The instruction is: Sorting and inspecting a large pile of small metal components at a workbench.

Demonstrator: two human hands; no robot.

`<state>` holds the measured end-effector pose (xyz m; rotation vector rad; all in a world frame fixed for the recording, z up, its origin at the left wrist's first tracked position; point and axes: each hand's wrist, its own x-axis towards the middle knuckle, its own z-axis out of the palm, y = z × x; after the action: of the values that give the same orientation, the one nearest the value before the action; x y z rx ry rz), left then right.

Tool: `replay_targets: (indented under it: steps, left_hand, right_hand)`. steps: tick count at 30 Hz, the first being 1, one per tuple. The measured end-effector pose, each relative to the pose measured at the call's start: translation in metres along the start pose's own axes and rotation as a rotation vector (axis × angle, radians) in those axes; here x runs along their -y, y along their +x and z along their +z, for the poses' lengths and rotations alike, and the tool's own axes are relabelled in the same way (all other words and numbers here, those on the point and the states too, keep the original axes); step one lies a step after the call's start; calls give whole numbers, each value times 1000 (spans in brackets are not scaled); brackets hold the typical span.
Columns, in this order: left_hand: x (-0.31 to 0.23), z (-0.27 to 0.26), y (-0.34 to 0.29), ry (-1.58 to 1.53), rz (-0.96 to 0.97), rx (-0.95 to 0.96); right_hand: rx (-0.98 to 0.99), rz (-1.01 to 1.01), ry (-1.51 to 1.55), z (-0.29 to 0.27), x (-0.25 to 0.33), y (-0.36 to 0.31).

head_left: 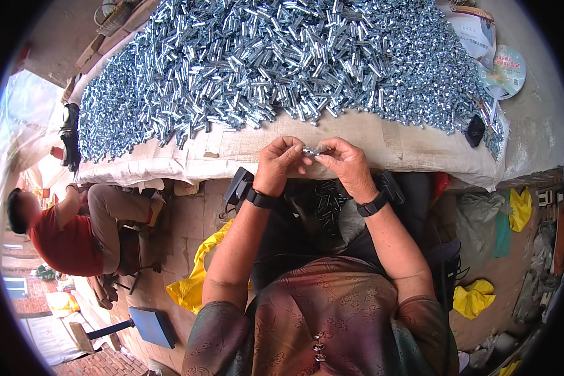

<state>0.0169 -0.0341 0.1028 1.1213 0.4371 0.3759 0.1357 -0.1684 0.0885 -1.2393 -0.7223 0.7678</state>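
Above the near edge of a cloth-covered surface [370, 138], 1 small silvery metal piece [311, 151] is held, its left end pinched by the thumb and fingers of the left hand [283, 156], its right end by those of the right hand [346, 164]. It is partly covered by fingertips; its long axis is laid roughly left to right, but its front end cannot be told. On the wrists, 2 dark wristbands [262, 198] are worn. Just beyond the hands, the surface is heaped with metal tubes [282, 62], too many to be counted, flanked by shorter pieces [116, 109]. By the heap's right edge, 1 black lump [475, 131] and 1 round fan [503, 70] are seen. Farther out, at least 3 yellow bags [475, 298] are seen, and at the left 1 person in a red shirt [66, 244] is seated.
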Motion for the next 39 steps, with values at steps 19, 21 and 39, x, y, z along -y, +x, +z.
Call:
replay_targets:
  steps: [19,21,39]
  left_hand:
    - [3,11,4,35,171,16]
    - [5,14,6,63,182,24]
    - [3,31,25,838,376,-96]
  right_hand:
    - [-77,-190,-172,-2,7,1]
    - [-99,-230,-246,-6,4,1]
    - [-484,-249,-1442,-97,18,32]
